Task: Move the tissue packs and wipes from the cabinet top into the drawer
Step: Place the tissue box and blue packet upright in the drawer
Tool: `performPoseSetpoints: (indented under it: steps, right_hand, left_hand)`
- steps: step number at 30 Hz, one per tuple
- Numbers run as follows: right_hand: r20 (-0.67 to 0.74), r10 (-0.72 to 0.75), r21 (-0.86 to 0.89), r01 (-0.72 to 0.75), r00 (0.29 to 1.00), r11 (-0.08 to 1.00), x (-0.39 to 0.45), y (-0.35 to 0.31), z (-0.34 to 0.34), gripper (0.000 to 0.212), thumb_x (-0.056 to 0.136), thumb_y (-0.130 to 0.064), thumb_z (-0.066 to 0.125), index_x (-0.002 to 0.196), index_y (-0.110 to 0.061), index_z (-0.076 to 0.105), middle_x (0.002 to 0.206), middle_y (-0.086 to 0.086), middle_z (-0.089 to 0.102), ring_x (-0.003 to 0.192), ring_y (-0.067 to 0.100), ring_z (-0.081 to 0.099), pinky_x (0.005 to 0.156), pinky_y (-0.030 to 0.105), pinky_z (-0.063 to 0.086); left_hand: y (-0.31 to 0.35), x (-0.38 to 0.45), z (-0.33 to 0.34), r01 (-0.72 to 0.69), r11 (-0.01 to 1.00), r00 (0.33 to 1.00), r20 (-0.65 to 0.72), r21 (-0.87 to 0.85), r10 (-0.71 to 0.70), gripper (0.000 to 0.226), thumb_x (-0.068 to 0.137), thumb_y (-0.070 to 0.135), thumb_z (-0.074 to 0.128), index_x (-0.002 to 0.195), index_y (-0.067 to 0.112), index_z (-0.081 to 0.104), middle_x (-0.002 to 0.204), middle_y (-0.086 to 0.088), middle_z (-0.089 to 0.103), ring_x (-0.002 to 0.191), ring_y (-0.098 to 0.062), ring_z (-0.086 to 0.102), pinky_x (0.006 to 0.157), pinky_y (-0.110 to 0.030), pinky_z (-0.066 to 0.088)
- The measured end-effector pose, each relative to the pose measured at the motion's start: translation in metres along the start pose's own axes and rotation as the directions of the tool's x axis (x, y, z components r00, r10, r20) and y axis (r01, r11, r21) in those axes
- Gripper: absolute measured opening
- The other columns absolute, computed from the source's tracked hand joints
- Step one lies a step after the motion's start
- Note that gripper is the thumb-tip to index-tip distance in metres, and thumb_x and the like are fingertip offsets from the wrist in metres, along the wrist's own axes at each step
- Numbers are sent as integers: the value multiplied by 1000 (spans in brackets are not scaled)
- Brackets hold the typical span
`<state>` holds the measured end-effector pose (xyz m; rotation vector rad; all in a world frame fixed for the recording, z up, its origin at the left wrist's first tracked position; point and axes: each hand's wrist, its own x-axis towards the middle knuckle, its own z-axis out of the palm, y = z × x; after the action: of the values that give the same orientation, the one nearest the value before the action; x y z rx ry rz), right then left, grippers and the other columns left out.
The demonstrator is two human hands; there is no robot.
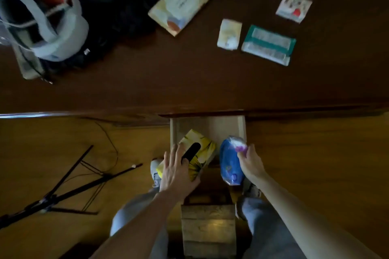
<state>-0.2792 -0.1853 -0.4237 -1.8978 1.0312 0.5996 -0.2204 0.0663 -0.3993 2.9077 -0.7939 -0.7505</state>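
we couldn't read any print on the packs, all blurred. the far edge of the dark brown wooden cabinet top [147, 81] was cut off, w/ scraps of more packs at the top border, too little to name. the pale wooden drawer [210, 126] stood pulled out below the cabinet's front edge; its near part was hidden behind the hands and what they held.

our left hand [179, 172] gripped a yellow cardboard tissue box w/ a black oval slot [200, 153], fingers spread over its top, thumb under the near side; the box sat tilted over the drawer's left half. our right hand [250, 164] pinched a blue plastic wipes pack [230, 159] by its right edge, fingers curled, over the drawer's right side. whether either touched the drawer floor, we couldn't tell.

on the cabinet top lay a large cream flat tissue pack [182, 2], a small pale yellow pack [229, 34] just beside a green-and-white wipes pack [269, 45], and a small white-and-red sachet [293, 7], well apart. left: a grey-strapped bag [42, 18] against dark cloth.

below: yellowish wooden floor [315, 164], a black tripod w/ cable [69, 193] left, a small wooden stool [208, 229] between our knees. bare cabinet top lay between the packs and the front edge.
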Motion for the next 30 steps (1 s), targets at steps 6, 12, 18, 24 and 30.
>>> performPoseSetpoints:
  steps: [6, 12, 18, 24, 30]
  right_hand:
    - [66, -58, -89, 64, 996, 994, 115, 49, 71, 26, 108, -15, 42, 124, 4, 52, 120, 24, 58, 97, 32, 64, 87, 45, 50]
    - [173, -60, -78, 74, 983, 994, 225, 93, 132, 33, 110, -36, 36, 133, -15, 46, 114, 0, 56, 85, 1, 54, 58, 12, 43]
    - [78, -158, 49, 154, 984, 987, 292, 124, 174, 27, 108, -37, 40, 115, -16, 56, 121, 14, 59, 92, 15, 56, 64, 25, 40]
    - [-31, -297, -38, 295, 954, 955, 253, 114, 173, 36, 109, -25, 42, 128, -2, 61, 134, 27, 59, 123, 38, 56, 90, 34, 40]
    - [-24, -216, 71, 217, 976, 974, 220, 132, 163, 47, 106, -41, 49, 140, -8, 49, 141, 18, 53, 124, 35, 56, 94, 42, 50]
  left_hand:
    - [-22, 85, 112, 66, 998, 997, -27, 5, -66, 78, 83, 71, 41, 120, 7, 65, 161, -12, 21, 150, -33, 17, 119, -52, 21]
    - [-33, 159, 215, 144, 989, 986, -82, 16, -142, 81, 84, 76, 40, 127, 10, 60, 164, -4, 11, 151, -27, 13, 118, -51, 26]
    - [-43, 188, 302, 160, 987, 967, -197, -10, -159, 78, 82, 73, 50, 130, 11, 59, 163, -4, 17, 150, -28, 15, 119, -49, 24]
    - [-41, 154, 303, 260, 965, 920, -296, -29, -257, 77, 83, 74, 47, 121, 10, 64, 149, -6, 36, 137, -28, 33, 107, -45, 35]
    - [-49, 140, 294, 280, 957, 934, -209, -78, -291, 80, 88, 74, 44, 132, 9, 59, 149, -6, 32, 138, -27, 31, 111, -44, 35]
